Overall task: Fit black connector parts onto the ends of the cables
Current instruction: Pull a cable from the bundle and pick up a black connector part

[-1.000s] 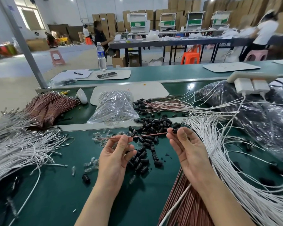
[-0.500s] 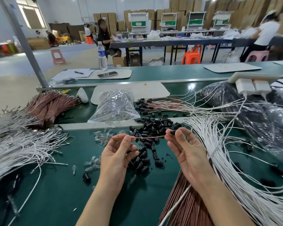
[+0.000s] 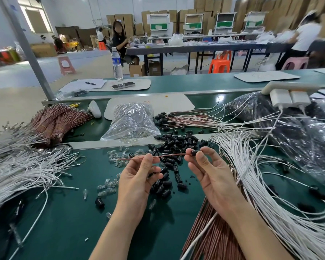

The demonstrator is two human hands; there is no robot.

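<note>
Just above the pile of black connector parts (image 3: 176, 145), the left hand (image 3: 137, 182) is pinching a thin brown cable (image 3: 169, 155) between thumb and fingertips, while the right hand (image 3: 212, 177) is clamping thumb and forefinger on a black connector (image 3: 195, 152) at the cable's right end. Beyond the pile, a fan of finished cables (image 3: 186, 120) is lying with black ends already fitted. I am judging the job far from done, since the white cables (image 3: 261, 175) right of the pile and the brown cables (image 3: 201, 231) nearer than it are mostly waiting bare.
</note>
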